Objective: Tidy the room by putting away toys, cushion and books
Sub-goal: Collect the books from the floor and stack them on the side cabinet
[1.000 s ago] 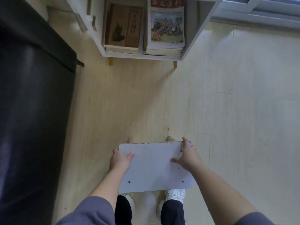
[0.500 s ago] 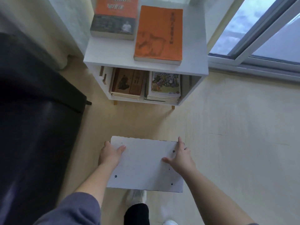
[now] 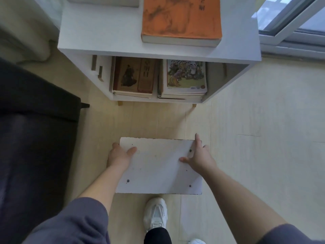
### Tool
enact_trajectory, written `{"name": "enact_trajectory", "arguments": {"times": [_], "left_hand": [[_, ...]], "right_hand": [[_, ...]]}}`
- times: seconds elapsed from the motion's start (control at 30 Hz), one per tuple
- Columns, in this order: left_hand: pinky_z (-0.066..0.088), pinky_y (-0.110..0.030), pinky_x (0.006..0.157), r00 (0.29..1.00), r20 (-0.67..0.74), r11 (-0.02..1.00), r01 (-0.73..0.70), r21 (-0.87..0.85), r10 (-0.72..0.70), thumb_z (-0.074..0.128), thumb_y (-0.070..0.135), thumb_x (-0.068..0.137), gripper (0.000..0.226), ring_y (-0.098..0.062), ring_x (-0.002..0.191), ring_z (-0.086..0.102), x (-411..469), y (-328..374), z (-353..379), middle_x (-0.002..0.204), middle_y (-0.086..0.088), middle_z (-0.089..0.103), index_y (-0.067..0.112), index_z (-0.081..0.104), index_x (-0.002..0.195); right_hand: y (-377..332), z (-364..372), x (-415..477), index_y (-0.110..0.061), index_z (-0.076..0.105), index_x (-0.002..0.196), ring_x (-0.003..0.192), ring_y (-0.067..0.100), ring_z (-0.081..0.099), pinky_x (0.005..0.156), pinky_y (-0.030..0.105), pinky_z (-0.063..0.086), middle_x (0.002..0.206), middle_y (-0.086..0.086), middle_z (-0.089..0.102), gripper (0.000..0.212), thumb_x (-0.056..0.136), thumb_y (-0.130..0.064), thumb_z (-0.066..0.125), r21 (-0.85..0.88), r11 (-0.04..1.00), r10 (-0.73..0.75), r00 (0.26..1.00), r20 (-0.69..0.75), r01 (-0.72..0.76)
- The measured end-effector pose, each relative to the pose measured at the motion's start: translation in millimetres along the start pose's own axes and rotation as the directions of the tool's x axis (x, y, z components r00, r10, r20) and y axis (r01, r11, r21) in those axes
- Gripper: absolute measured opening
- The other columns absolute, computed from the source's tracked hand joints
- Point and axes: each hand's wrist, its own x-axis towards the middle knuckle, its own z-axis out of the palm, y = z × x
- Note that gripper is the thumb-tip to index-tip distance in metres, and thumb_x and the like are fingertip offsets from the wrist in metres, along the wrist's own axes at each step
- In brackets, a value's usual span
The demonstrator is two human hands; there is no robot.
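I carry a flat white board (image 3: 158, 166) with small screw holes level in front of me, above the floor. My left hand (image 3: 119, 155) grips its left edge, thumb lying on top. My right hand (image 3: 198, 155) holds the right edge, thumb and forefinger spread over the top face. Ahead stands a white shelf unit (image 3: 105, 44). An orange book (image 3: 181, 20) lies on its top. Inside the lower compartment sit a brown book stack (image 3: 135, 76) and a stack topped by an illustrated book (image 3: 184, 76).
A black sofa (image 3: 35, 138) fills the left side. A window frame (image 3: 295, 32) runs along the upper right. Pale wood floor (image 3: 255, 138) lies to the right. My white shoe (image 3: 155, 213) is below the board.
I have stepped closer to the shelf unit, which now looms larger with its top in view. Both hands keep the same hold on the white board.
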Motion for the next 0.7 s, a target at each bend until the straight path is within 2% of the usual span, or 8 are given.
{"name": "enact_trajectory", "arguments": {"times": [0.17, 0.33, 0.43, 0.53, 0.7], "left_hand": [[0.04, -0.035, 0.076, 0.998, 0.016, 0.998, 0.055, 0.011, -0.055, 0.06, 0.041, 0.091, 0.066, -0.038, 0.116, 0.052, -1.2, -1.7, -8.1, 0.132, -0.021, 0.05, 0.0, 0.032, 0.133], [0.041, -0.035, 0.074, 0.998, 0.035, 0.997, 0.044, 0.066, -0.047, 0.056, 0.045, 0.092, 0.069, -0.037, 0.115, 0.053, 1.0, 0.7, -11.2, 0.134, -0.019, 0.048, 0.001, 0.028, 0.137], [0.046, -0.039, 0.082, 0.999, 0.039, 0.997, 0.013, 0.081, -0.016, 0.058, 0.047, 0.089, 0.079, -0.036, 0.12, 0.049, -11.8, 4.0, -16.1, 0.142, -0.015, 0.039, 0.005, 0.021, 0.144], [0.042, -0.046, 0.098, 0.995, 0.004, 0.981, -0.097, 0.169, 0.098, 0.059, 0.045, 0.089, 0.086, -0.035, 0.132, 0.038, -37.5, 22.9, -34.2, 0.151, -0.014, 0.028, 0.008, 0.012, 0.151], [0.033, -0.045, 0.109, 0.924, 0.05, 0.872, -0.376, 0.314, 0.38, 0.057, 0.046, 0.09, 0.086, -0.027, 0.143, 0.025, -118.8, 87.1, -87.8, 0.158, -0.006, 0.017, 0.019, 0.006, 0.153]], "right_hand": [[-12.4, -0.5, -1.9, -0.035, -0.008, 0.152, 0.101, 0.028, 0.058, 0.073, 0.034, 0.045, 0.133, 0.01, 0.036, 0.112, 0.079, -0.044, 0.076, -0.036, 0.999, -0.026, 1.0, 0.0, 0.026], [-14.8, 0.5, -2.7, -0.034, -0.011, 0.151, 0.1, 0.028, 0.059, 0.072, 0.034, 0.046, 0.136, 0.013, 0.038, 0.112, 0.08, -0.045, 0.074, -0.062, 0.998, -0.015, 1.0, 0.017, 0.016], [-17.6, -5.8, -10.5, -0.033, -0.014, 0.151, 0.1, 0.029, 0.06, 0.075, 0.036, 0.05, 0.136, 0.013, 0.038, 0.111, 0.082, -0.048, 0.07, -0.12, 0.993, -0.011, 1.0, 0.026, 0.014], [-30.1, -27.4, -28.5, -0.032, -0.011, 0.152, 0.106, 0.029, 0.057, 0.076, 0.037, 0.052, 0.138, 0.012, 0.038, 0.103, 0.085, -0.049, 0.066, -0.172, 0.984, -0.057, 0.998, -0.002, 0.056], [-68.5, -101.4, -94.3, -0.03, -0.001, 0.154, 0.127, 0.029, 0.045, 0.091, 0.041, 0.05, 0.151, 0.011, 0.029, 0.086, 0.092, -0.045, 0.057, -0.207, 0.957, -0.229, 0.967, -0.113, 0.202]]}}
